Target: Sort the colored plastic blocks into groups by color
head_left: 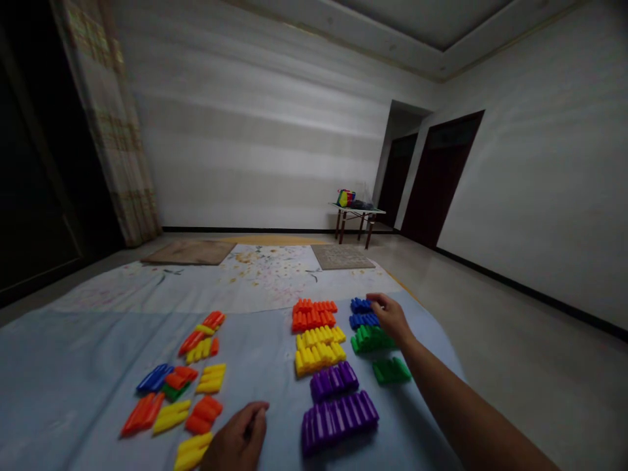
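My right hand (390, 315) reaches to the far right group, its fingers pinched together at the end of the blue plastic tube-shaped pieces (360, 319); the fingertips are partly hidden. Beneath these are rows of green pieces (371, 339), with a separate green cluster (391, 371) nearer me. My left hand (240, 435) rests low on the cloth with its fingers curled, and no piece shows in it. It is close to some yellow pieces (193, 451). Between the hands lie rows of orange pieces (314, 315), yellow pieces (320, 348) and purple pieces (339, 420).
Small mixed-colour clusters, such as orange pieces (142, 414), lie at the left. A pale blue and floral cloth (265, 288) covers the table. Two mats, one brown (189, 252) and one grey (342, 256), lie at its far edge. A small side table (356, 210) stands behind.
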Available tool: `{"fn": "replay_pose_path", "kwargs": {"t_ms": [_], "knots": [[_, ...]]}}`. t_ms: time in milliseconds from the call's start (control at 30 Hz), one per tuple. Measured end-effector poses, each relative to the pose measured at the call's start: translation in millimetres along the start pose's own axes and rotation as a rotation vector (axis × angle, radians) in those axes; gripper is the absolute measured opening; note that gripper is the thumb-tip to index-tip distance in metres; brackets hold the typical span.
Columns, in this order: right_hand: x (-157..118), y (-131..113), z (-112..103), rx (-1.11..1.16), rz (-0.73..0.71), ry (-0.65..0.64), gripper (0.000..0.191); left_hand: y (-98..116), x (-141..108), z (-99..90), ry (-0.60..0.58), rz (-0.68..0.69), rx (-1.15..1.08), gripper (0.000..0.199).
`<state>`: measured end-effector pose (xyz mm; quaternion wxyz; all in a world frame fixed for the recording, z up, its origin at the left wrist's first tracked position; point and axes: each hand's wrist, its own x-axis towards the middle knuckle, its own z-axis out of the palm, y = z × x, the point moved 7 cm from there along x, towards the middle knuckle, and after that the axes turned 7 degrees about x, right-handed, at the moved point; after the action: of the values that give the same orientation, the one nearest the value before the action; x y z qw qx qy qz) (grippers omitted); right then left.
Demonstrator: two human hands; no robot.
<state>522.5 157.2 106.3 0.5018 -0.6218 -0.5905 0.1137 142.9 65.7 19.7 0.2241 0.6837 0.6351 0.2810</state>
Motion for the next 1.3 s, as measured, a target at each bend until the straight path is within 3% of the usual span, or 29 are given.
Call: {"fn": "replay_pose_path", "kwargs": {"t_ms": [100, 267, 400, 667, 733, 833, 900, 1033, 1167, 1300], "knots": [[-42.6, -18.6, -2.8, 0.308, 0.072, 0.079, 0.028, 13.3, -8.8, -2.8, -0.013, 0.011, 0.012, 0.036], [-88.8, -29.5, -3.3, 0.465, 0.17, 0.17, 0.027, 24.6, -17.3, -6.5, 0.014, 0.043, 0.023, 0.034], [-104.7, -19.2, 3.3, 0.483, 0.229, 0.21, 0.031, 32.0, -22.9, -8.3, 0.022, 0.09, 0.034, 0.033], [-113.9, -5.6, 12.5, 0.355, 0.198, 0.118, 0.029, 65.6, -30.7, -27.5, 0.098, 0.152, 0.09, 0.032], [-113.0, -3.9, 14.4, 0.332, 0.186, 0.093, 0.03, 72.0, -17.4, -38.5, 0.126, 0.164, 0.154, 0.033], [-111.8, -2.9, 17.8, 0.309, 0.158, 0.056, 0.03, 69.7, 22.5, -58.8, 0.167, 0.136, 0.339, 0.033], [-111.8, -2.0, 19.4, 0.283, 0.143, 0.043, 0.03, 56.1, 56.3, -72.8, 0.188, 0.035, 0.53, 0.035], [-112.4, -0.3, 22.4, 0.232, 0.115, 0.031, 0.03, 20.3, 111.6, -94.8, 0.232, -0.131, 0.644, 0.041], [-112.5, -2.2, 24.8, 0.202, 0.066, 0.025, 0.03, -13.7, 141.2, -101.4, 0.228, -0.247, 0.727, 0.043], [-111.9, -7.3, 23.9, 0.171, 0.025, 0.03, 0.029, -35.6, 161.2, -94.8, 0.174, -0.288, 0.768, 0.047]]}}
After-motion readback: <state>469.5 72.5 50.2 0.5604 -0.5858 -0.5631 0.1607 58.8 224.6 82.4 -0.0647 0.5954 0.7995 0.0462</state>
